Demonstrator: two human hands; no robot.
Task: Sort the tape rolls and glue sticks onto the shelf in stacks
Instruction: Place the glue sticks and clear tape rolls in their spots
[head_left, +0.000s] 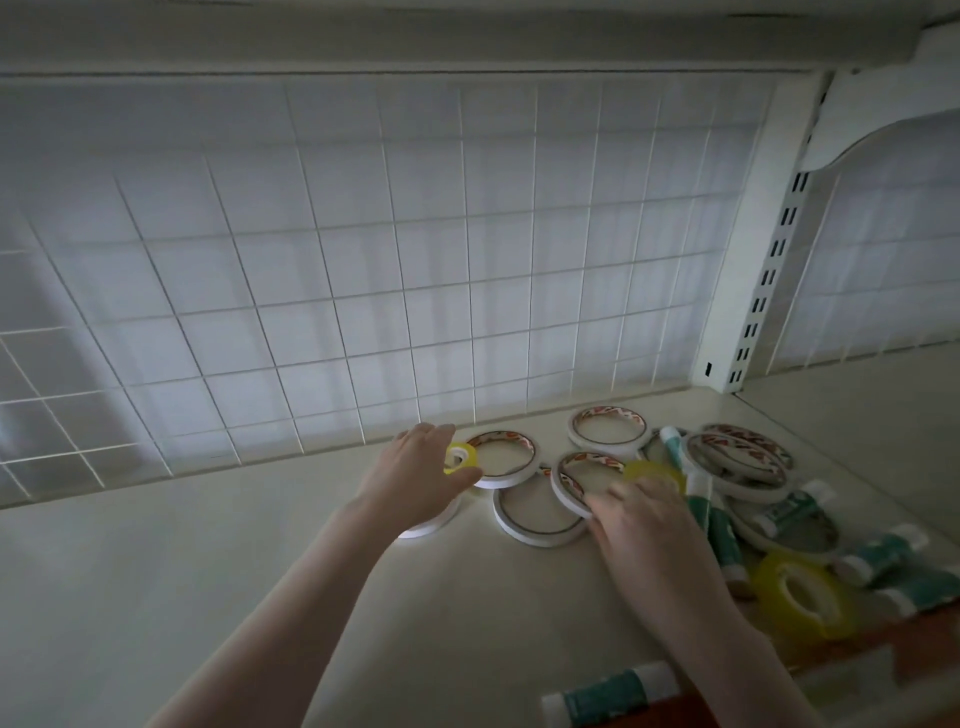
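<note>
- Left hand stretched across the cream shelf, pinching a small yellow tape roll between thumb and fingers, just above a flat white tape ring near the back edge.
- Partly hidden under the same wrist, another white ring flat on the shelf.
- Right hand fingers curled around the edge of a tilted white tape ring, lifted at an angle over a further flat ring.
- Second yellow tape roll at the right hand's fingertips, blurred; whether gripped or merely touched cannot be told.
- Lone white ring with red lettering flat close to the wire grid back panel.
- To the right, a loose pile: overlapping white rings mixed with teal-and-white glue sticks, some lying across the rings.
- Larger yellow tape roll at the near right of the pile, leaning on edge, beside more glue sticks.
- One glue stick apart from the heap, lying at the shelf's front edge.
- White slotted upright standing at the shelf's right rear corner.
- No neat stacks visible; rolls and sticks scattered over the shelf's right half.
</note>
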